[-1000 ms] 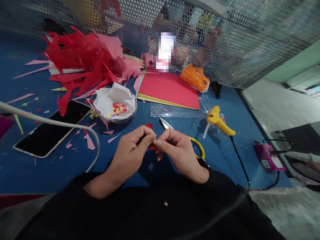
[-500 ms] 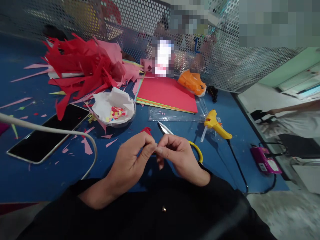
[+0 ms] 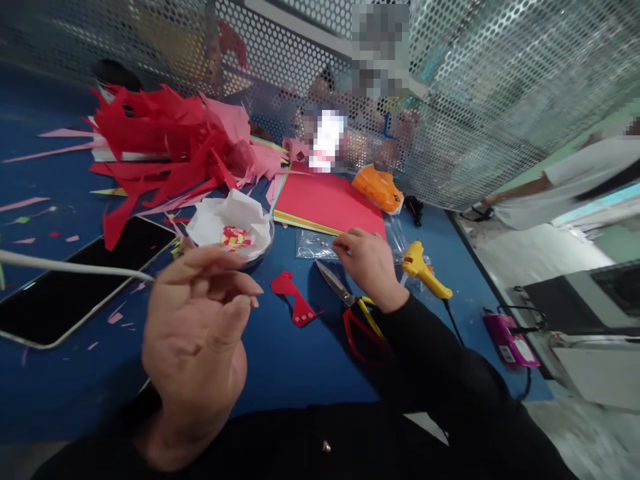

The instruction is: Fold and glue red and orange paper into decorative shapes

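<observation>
My left hand (image 3: 195, 340) is raised at the left with its palm turned up, fingers loosely bent and apart; nothing shows in it. My right hand (image 3: 369, 267) reaches over the clear plastic sheet (image 3: 307, 245), its fingertips drawn together near tiny pale bits. Whether it pinches one of them is too small to see. Between the hands, a red paper cutout (image 3: 296, 299) lies on the blue table, small pale dots along its lower end. Scissors (image 3: 345, 293) with red and yellow handles lie partly under my right wrist.
A bowl (image 3: 263, 250) lined with white paper holds red and yellow bits. Behind it are red paper scraps (image 3: 170, 133) and a coloured paper stack (image 3: 320, 197). A yellow glue gun (image 3: 425, 270) lies right, a phone (image 3: 90, 280) left. A white cable (image 3: 75, 262) crosses the phone.
My hands were together at the fingertips and have parted. The left moved left and turned palm up; the right went forward to the plastic sheet. The red cutout and scissors are now uncovered.
</observation>
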`<state>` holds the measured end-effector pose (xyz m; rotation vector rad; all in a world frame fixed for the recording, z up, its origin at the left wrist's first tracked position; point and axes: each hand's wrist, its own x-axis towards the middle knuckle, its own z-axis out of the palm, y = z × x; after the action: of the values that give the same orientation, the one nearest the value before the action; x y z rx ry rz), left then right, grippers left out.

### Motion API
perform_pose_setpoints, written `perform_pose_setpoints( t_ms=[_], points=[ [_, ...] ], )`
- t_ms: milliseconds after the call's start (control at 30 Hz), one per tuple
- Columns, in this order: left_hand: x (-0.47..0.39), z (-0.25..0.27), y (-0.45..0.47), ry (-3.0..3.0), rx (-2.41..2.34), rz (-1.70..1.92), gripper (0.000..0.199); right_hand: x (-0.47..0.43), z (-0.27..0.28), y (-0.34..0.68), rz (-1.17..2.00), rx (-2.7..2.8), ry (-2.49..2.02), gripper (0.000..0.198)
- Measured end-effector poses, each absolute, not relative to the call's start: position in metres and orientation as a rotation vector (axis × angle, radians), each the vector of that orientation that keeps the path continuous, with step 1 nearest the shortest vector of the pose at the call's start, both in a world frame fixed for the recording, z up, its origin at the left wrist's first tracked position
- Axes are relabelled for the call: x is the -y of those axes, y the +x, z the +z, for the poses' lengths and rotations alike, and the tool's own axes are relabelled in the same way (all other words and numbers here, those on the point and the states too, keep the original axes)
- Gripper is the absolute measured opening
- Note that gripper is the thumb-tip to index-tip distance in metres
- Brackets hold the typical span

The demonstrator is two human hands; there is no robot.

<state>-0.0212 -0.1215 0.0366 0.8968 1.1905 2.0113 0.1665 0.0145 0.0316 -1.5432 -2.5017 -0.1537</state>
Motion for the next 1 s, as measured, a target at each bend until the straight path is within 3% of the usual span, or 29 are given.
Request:
perform_pose_setpoints(
  t_ms=[100,300,633,1000],
  points=[
    [0.123,0.034,-0.020,0.960,-1.281,1.762,0.011,-0.024,0.022,0.157,-0.213,2.593,-1.557,0.024],
    [0.126,0.038,-0.020,1.140,-1.414,1.424,0.006,-0.034,0.012,0.150,-0.310,2.684,-1.586,0.029],
    [0.124,0.038,-0.020,1.174,-1.408,1.388,0.005,-0.034,0.003,0.147,-0.355,2.680,-1.548,0.032],
    [0.119,0.035,-0.021,1.094,-1.350,1.361,0.007,-0.030,0.017,0.154,-0.148,2.334,-1.656,0.021]
  ],
)
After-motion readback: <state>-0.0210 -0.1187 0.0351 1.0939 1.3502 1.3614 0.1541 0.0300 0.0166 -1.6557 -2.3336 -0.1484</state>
